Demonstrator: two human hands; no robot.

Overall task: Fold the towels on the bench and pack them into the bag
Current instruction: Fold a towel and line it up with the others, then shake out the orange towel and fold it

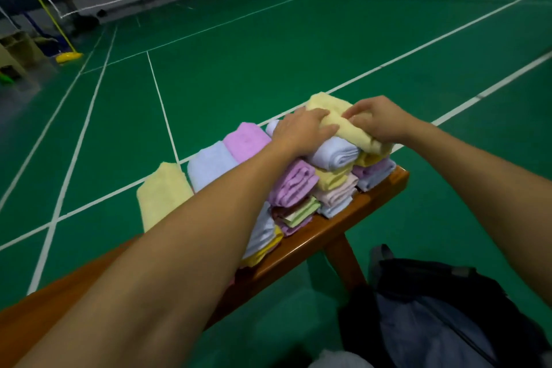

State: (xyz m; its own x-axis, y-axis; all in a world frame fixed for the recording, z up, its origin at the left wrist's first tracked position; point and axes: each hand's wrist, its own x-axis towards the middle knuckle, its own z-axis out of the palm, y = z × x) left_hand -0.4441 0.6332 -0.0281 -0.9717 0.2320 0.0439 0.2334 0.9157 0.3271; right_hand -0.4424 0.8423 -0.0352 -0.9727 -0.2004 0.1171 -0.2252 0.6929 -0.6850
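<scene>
The left hand (301, 128) lies on top of the heap with its fingers fairly straight, pressing on the near-left part of a yellow towel (343, 124), while the right hand (378, 122), just beside it, has its fingertips curled into the same towel's cloth, pinching a fold of it. This towel is the topmost piece of a pile of folded towels (322, 185) stacked at the far end of the wooden bench (316, 237), directly under both hands. The step in hand looks to be either the last smoothing of a freshly folded towel onto the stack or the taking up of one from it; which of the two cannot be told from this view. Left of the left hand and a little nearer the person, three towels hang flat over the bench's far edge: a pink towel (246, 140) closest to the hand, then a pale blue towel (210, 166), then a second yellow towel (162, 194) farthest off. These likely remain to be folded. The dark bag (448, 314) sits on the green floor (268, 54) below and behind the right hand, close to the person and apart from the bench leg; nothing shows whether towels lie in it. The next move probably calls for a firm two-handed hold so the soft stack does not slump or topple.
</scene>
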